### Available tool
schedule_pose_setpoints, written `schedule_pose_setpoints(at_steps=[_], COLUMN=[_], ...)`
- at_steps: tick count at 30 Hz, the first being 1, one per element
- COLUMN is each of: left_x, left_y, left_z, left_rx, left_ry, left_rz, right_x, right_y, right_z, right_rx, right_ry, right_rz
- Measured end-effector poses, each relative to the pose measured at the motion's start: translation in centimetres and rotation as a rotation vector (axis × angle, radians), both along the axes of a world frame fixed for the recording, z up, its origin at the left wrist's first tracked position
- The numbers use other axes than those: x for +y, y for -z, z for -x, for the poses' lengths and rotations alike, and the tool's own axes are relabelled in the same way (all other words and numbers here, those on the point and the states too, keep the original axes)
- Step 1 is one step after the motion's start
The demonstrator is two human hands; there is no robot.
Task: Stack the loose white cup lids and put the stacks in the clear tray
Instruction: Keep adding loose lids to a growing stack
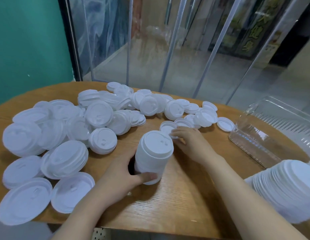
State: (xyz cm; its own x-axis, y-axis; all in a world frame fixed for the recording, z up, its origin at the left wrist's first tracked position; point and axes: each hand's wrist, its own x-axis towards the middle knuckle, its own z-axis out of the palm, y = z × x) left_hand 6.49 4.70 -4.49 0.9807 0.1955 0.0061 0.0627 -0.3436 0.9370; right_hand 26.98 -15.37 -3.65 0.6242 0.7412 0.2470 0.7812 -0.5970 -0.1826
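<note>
Gathering loose white cup lids [98, 116] into a column, a person works at a round wooden table [185, 196]; the left hand [119, 177] wraps its fingers and thumb around the lower part of a tall stack [154, 156] standing near the table's middle, while the right hand [190, 141] reaches just beyond it, its fingers bent lightly onto the rim of a single lid [167, 127] lying among a few others; whether that lid is already pinched or only touched cannot be told.

The step in hand appears to be building the stack, with the tray stage not yet reached for this column; the next move would seem to call for lifting that lid clear of its neighbours, turning it the same way up as the stack's top and seating it squarely, the left hand steadying the column so it does not lean.

Dozens of lids lie heaped across the left and far side of the table; the clear tray [272, 129] sits at the right edge, looking bare where it shows; a long finished stack [286, 184] lies on its side at the near right.

Beyond the table, a teal wall [26, 40] meets hanging clear plastic strip curtains [150, 49]; a corridor with signage shows dimly through them.
</note>
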Motion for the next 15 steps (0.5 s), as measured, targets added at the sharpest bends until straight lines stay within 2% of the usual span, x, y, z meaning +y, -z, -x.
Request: schedule_pose_setpoints(at_steps=[3, 9, 15], left_x=[-0.1, -0.3, -0.4], left_y=[-0.1, -0.2, -0.2], left_z=[0.0, 0.1, 0.2], left_rx=[0.003, 0.009, 0.003], left_ry=[0.006, 0.005, -0.002], left_rz=[-0.010, -0.012, -0.011], right_x=[-0.2, -1.2, -2.2], right_y=[0.4, 0.3, -1.0], right_z=[-0.2, 0.3, 1.4], right_rx=[0.002, 0.130, 0.222], right_ry=[0.007, 0.085, 0.139], right_rz=[-0.051, -0.217, -0.299])
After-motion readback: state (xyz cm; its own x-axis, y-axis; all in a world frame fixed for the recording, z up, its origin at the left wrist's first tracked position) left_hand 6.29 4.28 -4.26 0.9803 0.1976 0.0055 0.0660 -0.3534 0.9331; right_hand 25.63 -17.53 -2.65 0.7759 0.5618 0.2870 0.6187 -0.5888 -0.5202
